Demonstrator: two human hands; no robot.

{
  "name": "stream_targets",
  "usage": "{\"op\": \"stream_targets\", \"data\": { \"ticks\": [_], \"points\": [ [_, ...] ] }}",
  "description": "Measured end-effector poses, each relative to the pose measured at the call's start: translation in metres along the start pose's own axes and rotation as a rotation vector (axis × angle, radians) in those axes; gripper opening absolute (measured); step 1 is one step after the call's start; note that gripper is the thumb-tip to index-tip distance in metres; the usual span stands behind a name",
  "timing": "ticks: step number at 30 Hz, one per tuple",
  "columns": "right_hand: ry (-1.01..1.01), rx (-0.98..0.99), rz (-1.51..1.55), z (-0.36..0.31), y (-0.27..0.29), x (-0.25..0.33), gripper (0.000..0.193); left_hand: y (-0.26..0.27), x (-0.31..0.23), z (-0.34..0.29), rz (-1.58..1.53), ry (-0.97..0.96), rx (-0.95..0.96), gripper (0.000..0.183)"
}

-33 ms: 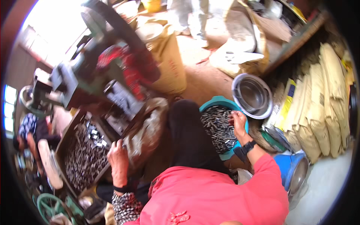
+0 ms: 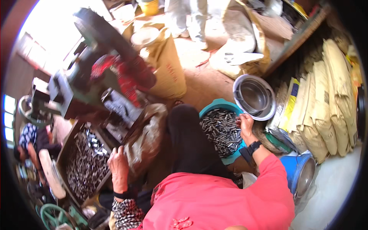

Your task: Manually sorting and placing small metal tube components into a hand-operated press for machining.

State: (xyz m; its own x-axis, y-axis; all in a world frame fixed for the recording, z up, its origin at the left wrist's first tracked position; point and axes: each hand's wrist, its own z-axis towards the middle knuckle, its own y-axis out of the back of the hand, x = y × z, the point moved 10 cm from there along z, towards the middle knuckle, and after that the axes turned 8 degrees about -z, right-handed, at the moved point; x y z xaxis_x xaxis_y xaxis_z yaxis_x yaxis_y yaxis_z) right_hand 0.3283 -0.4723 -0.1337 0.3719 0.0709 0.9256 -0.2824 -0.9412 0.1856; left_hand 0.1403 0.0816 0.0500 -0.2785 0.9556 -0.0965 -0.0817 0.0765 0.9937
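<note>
A: Left hand [image 2: 119,167], what's it doing?
B: It's pointing forward, back of the hand facing up, fingers bending loosely. Left wrist [image 2: 120,188] is lying nearly straight.
A: Right hand [image 2: 246,125]?
B: Extending farther forward than the left, fingers curling inward. Fingertips are blurring, so can't call the grip.
A: Arms?
B: Left forearm [image 2: 127,213] is running almost straight ahead. Right forearm [image 2: 264,156] is angling forward and inward.
</note>
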Motion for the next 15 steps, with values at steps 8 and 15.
{"op": "stream_targets", "data": {
  "ticks": [8,15],
  "points": [
    [-0.452,-0.108,0.232,0.147,0.117,-0.114,0.039,-0.047,0.004,0.022,0.227,-0.184,0.267,0.013],
    [-0.478,-0.271,0.383,0.183,0.103,-0.134,0.038,-0.062,0.014,0.021,0.223,-0.235,0.301,0.01]
  ]
}}
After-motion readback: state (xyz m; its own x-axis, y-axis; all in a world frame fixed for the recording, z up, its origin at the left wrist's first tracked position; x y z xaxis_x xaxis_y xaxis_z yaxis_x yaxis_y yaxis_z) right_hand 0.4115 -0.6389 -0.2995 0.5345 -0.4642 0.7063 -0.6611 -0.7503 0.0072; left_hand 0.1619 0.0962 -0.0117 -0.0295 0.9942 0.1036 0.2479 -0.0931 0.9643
